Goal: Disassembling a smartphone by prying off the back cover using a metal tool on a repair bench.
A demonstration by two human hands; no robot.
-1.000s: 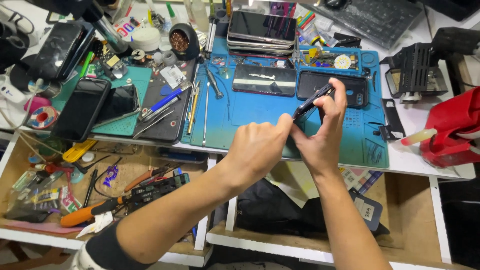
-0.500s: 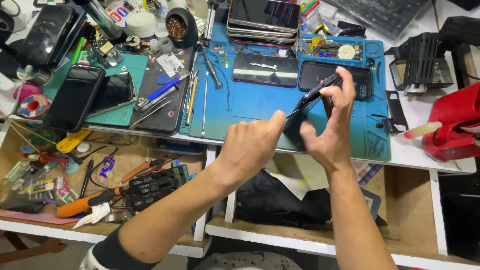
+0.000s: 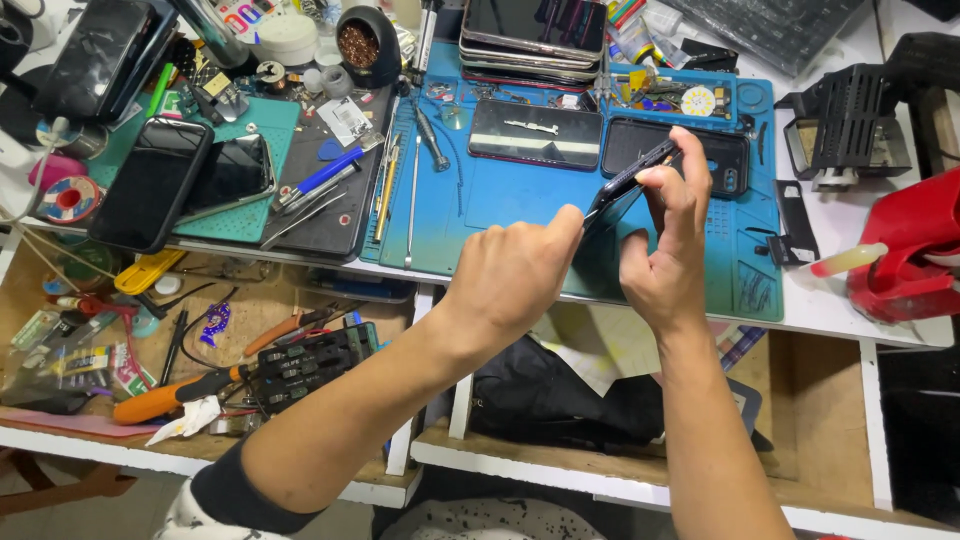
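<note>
Bright, even light falls from above onto the worktop (image 3: 860,300), so colours on the blue mat (image 3: 500,210) read clean and shadows stay soft, with only a faint dark patch under the left hand (image 3: 515,275) and right hand (image 3: 665,245). The glossy phone screens (image 3: 535,22) at the top carry pale glare, while the open drawers (image 3: 90,300) below sit dimmer. Focus is sharp in the middle; straight edges bow slightly toward the corners and the forearms nearest the lens look a little soft
</note>
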